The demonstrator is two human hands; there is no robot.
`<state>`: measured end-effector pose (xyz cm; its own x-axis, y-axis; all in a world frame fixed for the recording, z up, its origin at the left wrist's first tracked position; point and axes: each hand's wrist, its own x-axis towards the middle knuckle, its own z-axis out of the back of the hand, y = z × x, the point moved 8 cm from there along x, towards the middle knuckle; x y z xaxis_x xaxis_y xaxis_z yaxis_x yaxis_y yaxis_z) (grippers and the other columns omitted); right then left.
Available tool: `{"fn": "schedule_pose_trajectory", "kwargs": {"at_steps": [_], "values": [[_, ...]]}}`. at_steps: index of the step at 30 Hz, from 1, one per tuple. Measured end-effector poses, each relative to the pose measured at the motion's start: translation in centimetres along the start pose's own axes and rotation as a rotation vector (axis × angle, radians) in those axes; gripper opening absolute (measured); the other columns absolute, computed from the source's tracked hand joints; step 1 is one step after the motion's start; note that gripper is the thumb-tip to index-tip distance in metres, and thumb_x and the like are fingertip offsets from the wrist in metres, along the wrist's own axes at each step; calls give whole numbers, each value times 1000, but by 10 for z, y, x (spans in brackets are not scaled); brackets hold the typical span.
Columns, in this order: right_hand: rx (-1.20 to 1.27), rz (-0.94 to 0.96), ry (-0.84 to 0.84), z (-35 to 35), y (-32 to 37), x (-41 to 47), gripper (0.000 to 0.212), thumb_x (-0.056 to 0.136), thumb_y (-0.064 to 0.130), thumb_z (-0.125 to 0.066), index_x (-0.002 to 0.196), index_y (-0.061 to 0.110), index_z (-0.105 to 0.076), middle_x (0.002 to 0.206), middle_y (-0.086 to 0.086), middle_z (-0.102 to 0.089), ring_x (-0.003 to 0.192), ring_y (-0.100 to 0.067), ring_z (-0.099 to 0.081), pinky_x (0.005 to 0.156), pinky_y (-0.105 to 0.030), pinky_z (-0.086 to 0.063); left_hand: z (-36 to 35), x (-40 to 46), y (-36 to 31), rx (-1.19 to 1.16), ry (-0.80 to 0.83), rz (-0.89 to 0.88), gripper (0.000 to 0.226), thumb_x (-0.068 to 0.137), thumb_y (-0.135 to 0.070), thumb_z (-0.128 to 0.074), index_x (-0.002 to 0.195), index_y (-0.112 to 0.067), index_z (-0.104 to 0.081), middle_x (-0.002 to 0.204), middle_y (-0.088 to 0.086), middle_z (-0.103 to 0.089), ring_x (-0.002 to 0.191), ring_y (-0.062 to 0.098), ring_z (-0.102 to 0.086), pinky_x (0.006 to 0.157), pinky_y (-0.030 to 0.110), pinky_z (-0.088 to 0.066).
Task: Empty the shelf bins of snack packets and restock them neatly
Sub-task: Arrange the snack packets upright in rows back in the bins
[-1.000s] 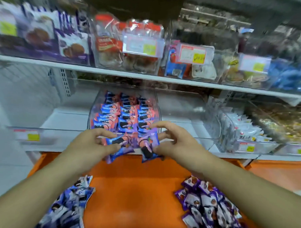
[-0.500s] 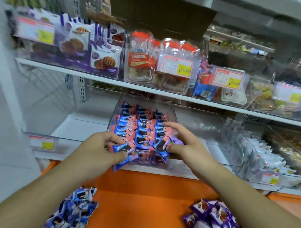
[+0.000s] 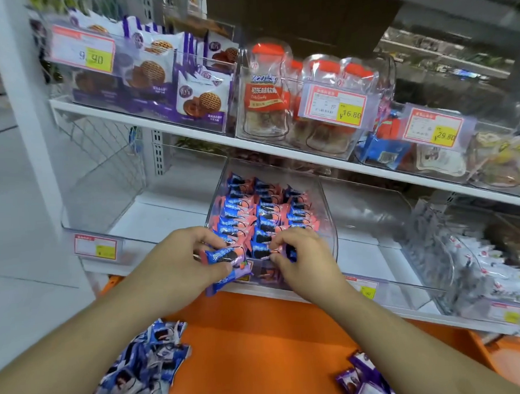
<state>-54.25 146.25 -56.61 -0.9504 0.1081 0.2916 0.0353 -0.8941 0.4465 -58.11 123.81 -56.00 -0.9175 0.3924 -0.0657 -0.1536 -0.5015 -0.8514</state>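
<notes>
Head view: left hand pinching a blue-and-pink cookie packet at the clear bin's front lip, right hand nipping another packet's crimped end; likely light, crinkly, slippery film over brittle biscuit, best held by the sealed ends.

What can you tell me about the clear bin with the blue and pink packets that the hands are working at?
The clear bin looks like transparent plastic, open on top, with curved side walls. It sits on the lower white shelf, between two other clear bins. Blue and pink snack packets fill it in three tidy rows, overlapping front to back. At its front, the left hand pinches one packet while the right hand pinches packets in the front row.
</notes>
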Motion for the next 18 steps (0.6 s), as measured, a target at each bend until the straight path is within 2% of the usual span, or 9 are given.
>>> {"fn": "schedule_pose_trajectory", "kwargs": {"at_steps": [4,8,11,14,18], "values": [[-39,-48,-22,1,-10,-2,17,96,23,-71,110,29,-79,112,13,-63,116,-13,-48,100,-30,-42,-1,1,1,10,-8,-11,25,86,-32,-84,103,-34,-66,99,-9,-73,70,7,-73,71,36,-59],[-155,11,51,7,-7,-5,35,94,27,-70,129,33,-72,129,11,-57,127,-15,-40,109,-33,-38,-6,1,-2,-25,-14,-23,29,84,-30,-86,105,-34,-66,105,-14,-71,71,8,-73,73,37,-62],[-210,40,-47,37,-10,-8,52,89,18,-70,140,26,-63,142,7,-54,135,-18,-38,114,-35,-34,-8,2,-5,-63,-47,-54,31,80,-29,-89,102,-35,-67,100,-17,-74,78,12,-70,76,41,-62],[-216,-22,-145,68,-35,-17,58,86,9,-71,142,19,-58,143,4,-55,135,-20,-42,116,-29,-30,-14,4,-10,-47,-70,-97,27,81,-28,-88,98,-36,-69,96,-23,-73,80,9,-67,78,39,-61],[-135,-106,-42,76,-64,-32,56,95,14,-69,148,26,-55,149,10,-55,141,-14,-43,120,-26,-28,-32,11,-30,-2,-96,-170,29,82,-29,-87,98,-46,-70,88,-5,-72,76,15,-69,78,38,-60]]}}
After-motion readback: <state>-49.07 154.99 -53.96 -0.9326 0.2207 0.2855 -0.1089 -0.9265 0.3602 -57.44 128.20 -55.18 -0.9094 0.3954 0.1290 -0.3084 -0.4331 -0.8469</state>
